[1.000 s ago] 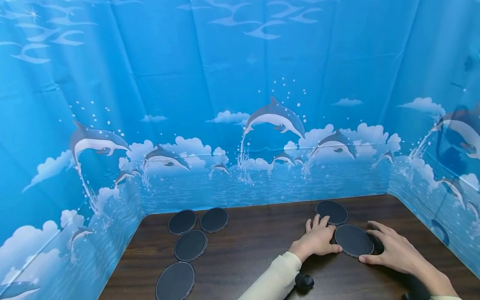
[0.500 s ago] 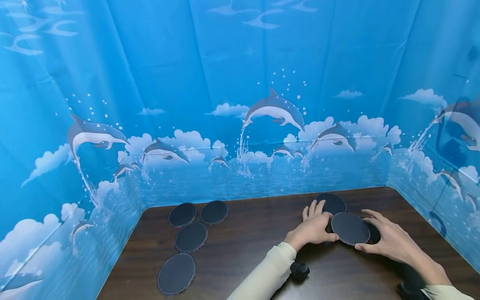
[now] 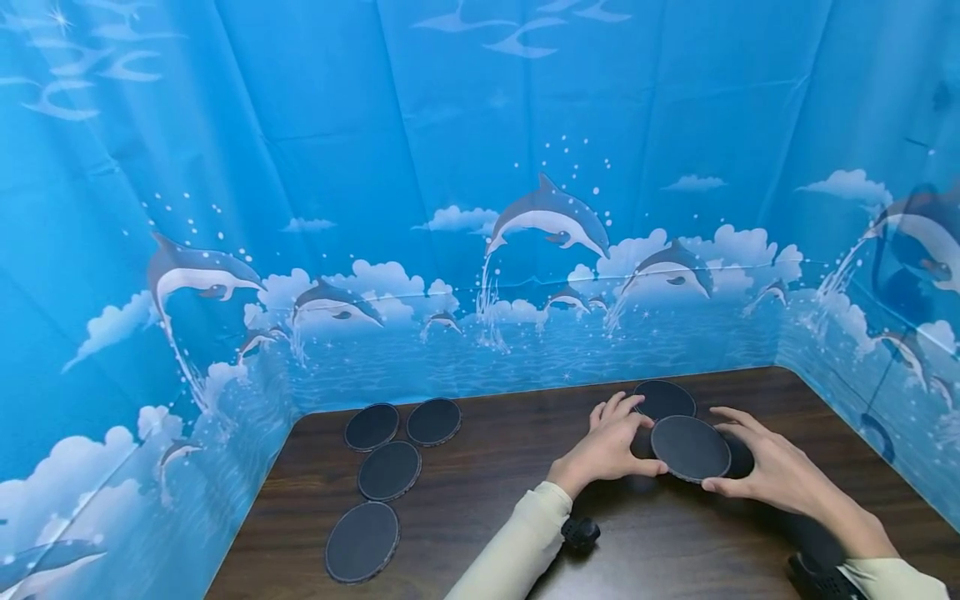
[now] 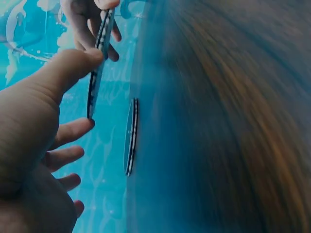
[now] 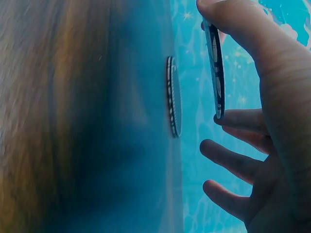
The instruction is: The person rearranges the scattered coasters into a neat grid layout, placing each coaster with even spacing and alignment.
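My left hand (image 3: 606,446) and right hand (image 3: 780,471) hold a flat, round black disc (image 3: 690,448) between them by its rim. Thumbs are on the near side, and fingers reach round the far side. In the left wrist view the disc (image 4: 93,92) appears edge-on, showing a black and white patterned rim, raised off the table. The right wrist view gives the same disc (image 5: 216,73) with the right thumb and a fingertip at its edge. Just behind it a similar disc (image 3: 663,397) lies flat on the table, partly covered by the held one.
Several more black discs lie at the table's left: two at the back (image 3: 372,427), one middle disc (image 3: 389,471) and one front disc (image 3: 363,542). The dark wooden table (image 3: 495,492) is bounded by a blue dolphin-print curtain (image 3: 420,192) behind and at the sides.
Both hands have shifted left together with the disc between them, and the disc now overlaps the view of the one behind. The discs at left stay in place; the head view has shifted slightly.
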`<state>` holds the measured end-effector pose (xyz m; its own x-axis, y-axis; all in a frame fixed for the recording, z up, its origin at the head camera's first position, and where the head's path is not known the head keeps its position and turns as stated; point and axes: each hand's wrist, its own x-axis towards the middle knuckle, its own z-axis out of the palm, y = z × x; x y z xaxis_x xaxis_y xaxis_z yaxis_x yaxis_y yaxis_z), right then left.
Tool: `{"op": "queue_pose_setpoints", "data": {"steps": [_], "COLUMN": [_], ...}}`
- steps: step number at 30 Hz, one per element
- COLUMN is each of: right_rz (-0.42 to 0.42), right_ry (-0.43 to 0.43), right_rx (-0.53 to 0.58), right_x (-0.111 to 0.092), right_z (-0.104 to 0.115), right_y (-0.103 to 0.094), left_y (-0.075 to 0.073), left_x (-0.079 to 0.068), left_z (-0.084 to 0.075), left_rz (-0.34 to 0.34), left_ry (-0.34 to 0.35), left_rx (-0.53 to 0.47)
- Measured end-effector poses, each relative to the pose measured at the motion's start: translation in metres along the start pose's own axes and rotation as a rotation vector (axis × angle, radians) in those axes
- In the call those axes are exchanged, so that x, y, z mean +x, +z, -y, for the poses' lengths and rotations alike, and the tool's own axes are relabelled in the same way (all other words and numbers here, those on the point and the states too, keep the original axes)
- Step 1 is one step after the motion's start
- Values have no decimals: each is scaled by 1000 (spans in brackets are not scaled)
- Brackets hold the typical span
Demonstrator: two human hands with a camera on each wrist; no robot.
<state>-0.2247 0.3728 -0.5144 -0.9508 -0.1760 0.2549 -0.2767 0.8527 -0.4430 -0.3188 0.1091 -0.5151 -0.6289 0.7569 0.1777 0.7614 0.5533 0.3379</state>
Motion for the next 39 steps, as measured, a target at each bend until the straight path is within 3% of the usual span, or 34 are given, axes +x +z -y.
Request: {"op": "queue_pose_setpoints", "data": {"steps": [14, 24, 39], "right_rz": [-7, 25, 52], "right_ry": [-83, -136, -178], "right_rx": [40, 79, 97], "right_x": [16, 40, 65], "right_z": [31, 56, 83], "right_y": [17, 39, 57], "left_y": [-20, -35, -53], "left_x": [-37, -66, -95], "left_z": [31, 52, 76], "left_rz": [-34, -71, -76], "left_ry": [-2, -82, -135], "left_rx": [-35, -40, -62]}}
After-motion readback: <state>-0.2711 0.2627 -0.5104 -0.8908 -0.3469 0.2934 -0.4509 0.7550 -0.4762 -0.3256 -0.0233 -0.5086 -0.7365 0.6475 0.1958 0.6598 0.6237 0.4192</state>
